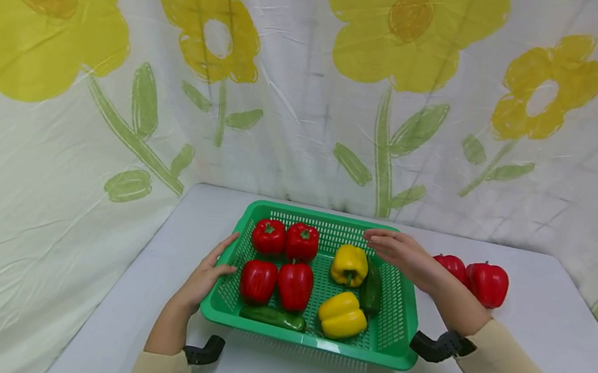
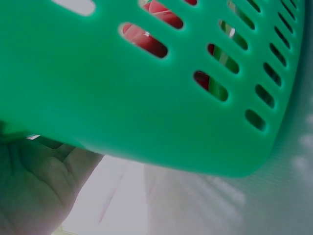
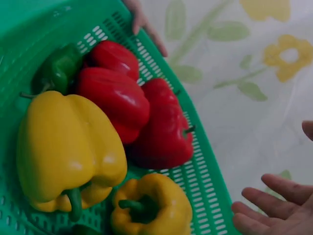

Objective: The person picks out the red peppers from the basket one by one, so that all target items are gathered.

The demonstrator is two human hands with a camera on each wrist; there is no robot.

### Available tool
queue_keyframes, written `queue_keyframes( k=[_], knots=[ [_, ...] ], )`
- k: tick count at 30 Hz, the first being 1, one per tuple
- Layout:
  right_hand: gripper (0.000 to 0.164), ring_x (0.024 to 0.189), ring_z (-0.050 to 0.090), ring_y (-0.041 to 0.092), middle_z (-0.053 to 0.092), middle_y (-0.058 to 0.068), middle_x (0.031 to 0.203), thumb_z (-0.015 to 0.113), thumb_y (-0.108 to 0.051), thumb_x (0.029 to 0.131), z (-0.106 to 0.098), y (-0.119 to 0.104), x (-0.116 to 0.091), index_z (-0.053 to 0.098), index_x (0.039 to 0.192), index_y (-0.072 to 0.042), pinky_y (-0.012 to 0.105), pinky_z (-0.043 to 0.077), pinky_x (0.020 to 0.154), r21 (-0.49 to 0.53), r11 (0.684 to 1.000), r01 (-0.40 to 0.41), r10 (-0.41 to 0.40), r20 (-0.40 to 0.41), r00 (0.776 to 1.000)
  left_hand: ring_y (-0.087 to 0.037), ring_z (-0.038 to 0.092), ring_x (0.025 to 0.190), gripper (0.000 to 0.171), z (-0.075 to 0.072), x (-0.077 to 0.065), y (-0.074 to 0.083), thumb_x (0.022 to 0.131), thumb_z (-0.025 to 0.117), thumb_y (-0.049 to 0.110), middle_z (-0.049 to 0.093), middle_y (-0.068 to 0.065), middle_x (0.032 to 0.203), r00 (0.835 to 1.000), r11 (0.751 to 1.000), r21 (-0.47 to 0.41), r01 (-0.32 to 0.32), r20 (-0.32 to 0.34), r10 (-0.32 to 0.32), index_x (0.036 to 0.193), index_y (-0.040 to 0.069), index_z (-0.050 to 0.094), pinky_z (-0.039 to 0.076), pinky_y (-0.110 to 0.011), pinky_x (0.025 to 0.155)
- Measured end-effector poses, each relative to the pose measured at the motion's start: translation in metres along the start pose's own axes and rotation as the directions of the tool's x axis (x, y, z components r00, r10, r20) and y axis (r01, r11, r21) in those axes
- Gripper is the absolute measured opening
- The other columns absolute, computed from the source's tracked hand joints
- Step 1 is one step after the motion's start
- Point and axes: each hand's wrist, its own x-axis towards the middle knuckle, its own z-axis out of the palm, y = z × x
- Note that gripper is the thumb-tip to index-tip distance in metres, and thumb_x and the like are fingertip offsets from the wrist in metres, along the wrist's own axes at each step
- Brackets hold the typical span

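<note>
Pale table (image 1: 124, 308) with a green basket (image 1: 368, 355) at its middle

Nearest in the basket lie a green vegetable (image 1: 273, 317) at left and a yellow pepper (image 1: 342, 316) at right. The left hand (image 1: 202, 277) touches the left rim, thumb and fingers spread wide. Four red peppers (image 1: 295, 286) fill the left side; a second yellow pepper (image 1: 349, 266) and another green vegetable (image 1: 370, 288) lie at right. The right hand (image 1: 402, 257), fingers straight and holding nothing, is at the far right rim. Farther right, two loose red peppers (image 1: 487, 285) stand on the table. Beyond, a creased white cloth (image 1: 293, 143) bears yellow flowers (image 1: 412, 36).
</note>
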Motion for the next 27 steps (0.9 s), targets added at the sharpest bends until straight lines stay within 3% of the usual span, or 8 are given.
queue_keyframes(
  k=[8, 14, 20, 27],
  knots=[
    [0.065, 0.134, 0.035, 0.035, 0.034, 0.023, 0.146, 0.056, -0.029, 0.092, 0.019, 0.000, 0.021, 0.030, 0.143, 0.002, 0.048, 0.028, 0.110, -0.039, 0.997, -0.066, 0.070, 0.112, 0.991, -0.035, 0.021, 0.141, 0.066, 0.001, 0.000, 0.001, 0.091, 0.044, 0.006, 0.010, -0.005, 0.157, 1.000, 1.000, -0.001, 0.004, 0.000, -0.004, 0.147, 0.031, 0.023, 0.040, -0.050, 0.099],
    [0.072, 0.133, 0.037, 0.034, 0.031, 0.022, 0.148, 0.062, -0.033, 0.088, 0.036, -0.004, 0.034, 0.030, 0.144, -0.001, 0.048, 0.031, 0.109, -0.057, 0.991, -0.122, 0.131, 0.183, 0.974, -0.036, 0.023, 0.139, 0.065, 0.001, 0.002, 0.003, 0.091, 0.043, 0.006, 0.011, -0.005, 0.157, 1.000, 1.000, 0.001, 0.007, 0.000, -0.007, 0.147, 0.032, 0.023, 0.043, -0.049, 0.098],
    [0.071, 0.133, 0.038, 0.034, 0.033, 0.022, 0.147, 0.061, -0.031, 0.088, 0.053, -0.002, 0.045, 0.030, 0.143, 0.002, 0.049, 0.032, 0.108, -0.140, 0.977, -0.161, 0.187, 0.198, 0.962, -0.036, 0.023, 0.140, 0.065, 0.000, 0.002, 0.002, 0.092, 0.043, 0.006, 0.011, -0.004, 0.157, 1.000, 1.000, 0.009, 0.008, -0.005, -0.008, 0.147, 0.032, 0.023, 0.042, -0.049, 0.098],
    [0.060, 0.123, 0.050, 0.028, 0.050, 0.013, 0.137, 0.064, -0.034, 0.086, 0.069, 0.002, 0.056, 0.048, 0.134, -0.002, 0.046, 0.039, 0.103, -0.284, 0.942, -0.177, 0.234, 0.182, 0.955, -0.037, 0.022, 0.140, 0.065, 0.000, 0.001, 0.000, 0.091, 0.043, 0.006, 0.010, -0.004, 0.157, 1.000, 1.000, 0.004, 0.014, -0.006, -0.014, 0.147, 0.033, 0.023, 0.042, -0.050, 0.097]
  ],
)
